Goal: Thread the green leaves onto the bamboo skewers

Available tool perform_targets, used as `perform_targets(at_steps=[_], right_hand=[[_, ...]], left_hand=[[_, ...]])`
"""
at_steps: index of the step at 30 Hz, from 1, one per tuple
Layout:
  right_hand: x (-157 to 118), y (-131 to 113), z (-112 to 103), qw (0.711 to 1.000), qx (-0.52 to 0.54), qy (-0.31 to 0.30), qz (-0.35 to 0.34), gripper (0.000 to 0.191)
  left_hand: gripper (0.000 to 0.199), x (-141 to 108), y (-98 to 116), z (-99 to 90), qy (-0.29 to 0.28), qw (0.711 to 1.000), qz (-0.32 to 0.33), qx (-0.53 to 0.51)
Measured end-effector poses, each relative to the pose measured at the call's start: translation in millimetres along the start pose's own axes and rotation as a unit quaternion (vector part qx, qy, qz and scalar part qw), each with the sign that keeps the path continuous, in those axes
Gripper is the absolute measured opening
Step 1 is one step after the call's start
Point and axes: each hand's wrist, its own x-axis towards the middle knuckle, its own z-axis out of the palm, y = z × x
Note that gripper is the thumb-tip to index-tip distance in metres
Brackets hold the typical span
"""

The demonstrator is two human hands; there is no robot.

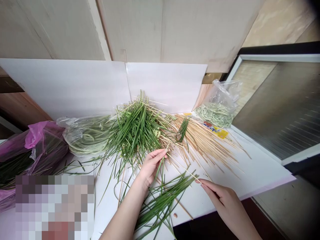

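My right hand (222, 200) pinches the lower end of a thin bamboo skewer (183, 167). The skewer slants up and left toward my left hand (151, 166). There, thumb and fingertips are closed on a green chive (161, 167) at the skewer's upper end. Whether the skewer pierces the chive is too small to tell. Beneath and between my hands lies a loose bunch of chives (165, 205). Beyond my left hand rises a large heap of chives (137, 126) with skewers sticking out among the leaves.
Many bare skewers (207, 140) fan out at the right, with a small chive bundle (183, 130) on them. Clear bags stand at back right (216, 106) and left (87, 133); a pink bag (47, 143) sits far left. A white table (262, 173) meets a glazed frame (280, 110).
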Motion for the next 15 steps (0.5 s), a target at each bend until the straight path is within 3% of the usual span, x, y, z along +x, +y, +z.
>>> perform_targets(at_steps=[15], right_hand=[[0.6,-6.2,-0.2,1.0,0.003,0.003,-0.005,0.039]], left_hand=[[0.024,-0.1,1.1,1.1,0.006,1.0,0.011,0.026]])
